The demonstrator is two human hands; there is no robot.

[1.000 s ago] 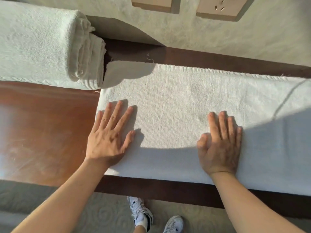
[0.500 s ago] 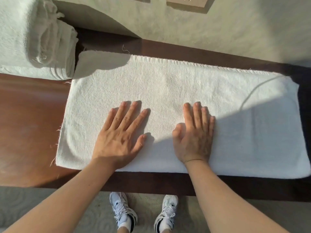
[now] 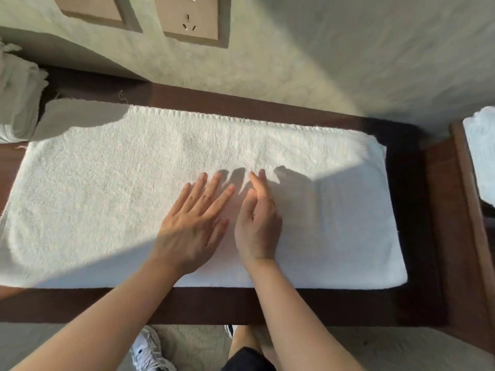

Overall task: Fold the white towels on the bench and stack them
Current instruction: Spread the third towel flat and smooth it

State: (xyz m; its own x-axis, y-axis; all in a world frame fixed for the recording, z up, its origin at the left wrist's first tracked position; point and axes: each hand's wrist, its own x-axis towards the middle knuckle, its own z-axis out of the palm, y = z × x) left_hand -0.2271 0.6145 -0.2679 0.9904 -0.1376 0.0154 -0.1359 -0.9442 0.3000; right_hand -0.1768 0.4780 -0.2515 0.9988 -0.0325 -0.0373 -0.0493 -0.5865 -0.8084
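Observation:
A white towel (image 3: 107,183), folded into a long rectangle, lies flat across the dark wooden bench (image 3: 241,306). My left hand (image 3: 195,223) hovers over its middle, fingers spread, palm down. My right hand (image 3: 258,220) is right beside it, turned on its edge, fingers together and slightly lifted off the cloth. Neither hand holds anything. A stack of folded white towels (image 3: 18,103) sits at the far left end of the bench, partly cut off by the frame.
A textured wall with two socket plates (image 3: 190,20) rises behind the bench. At the right, a wooden frame (image 3: 466,183) borders another white cloth (image 3: 482,156). Below the bench are carpet and my shoes (image 3: 147,352).
Both hands slid inward along the towel and now meet near its middle. The right hand has tipped up off the cloth. The view shifted left to right, showing the towel's right end.

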